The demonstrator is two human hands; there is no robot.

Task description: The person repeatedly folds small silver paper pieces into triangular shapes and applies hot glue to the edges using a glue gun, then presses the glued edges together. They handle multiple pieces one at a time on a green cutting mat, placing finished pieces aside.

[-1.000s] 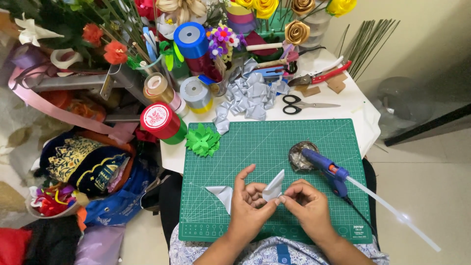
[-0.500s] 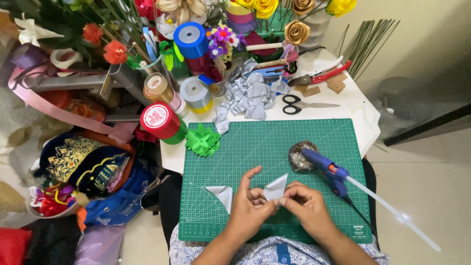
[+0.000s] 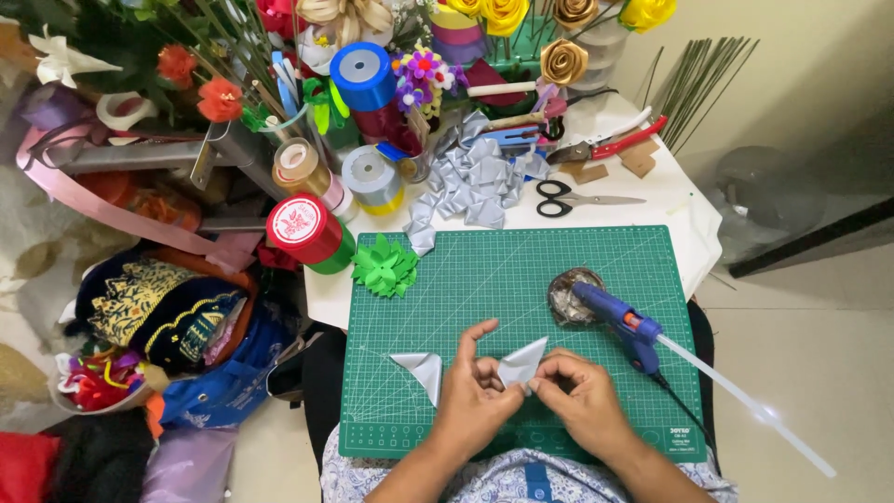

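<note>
You are looking down at a green cutting mat on a white table. Both your hands meet over the near part of the mat. Your left hand and right hand together pinch a small folded piece of silver ribbon, pointed at its upper right; the left index finger sticks up free of it.

Just to the left of your left hand a second folded silver piece lies flat on the mat. To the right, a blue glue gun rests with its nozzle on a small round dish, and a clear glue stick juts out of its back toward the lower right. A green ribbon flower sits at the mat's far left corner. Beyond the mat lie a heap of folded silver pieces, black-handled scissors and red-handled cutters. Spools of ribbon crowd the far left: a red one, a blue one and a silver one. Artificial flowers and green wire stems stand at the back.

Your fingers cover the lower edge of the held ribbon, so its fold there is hard to make out. Your forearms are cut off by the bottom edge.
</note>
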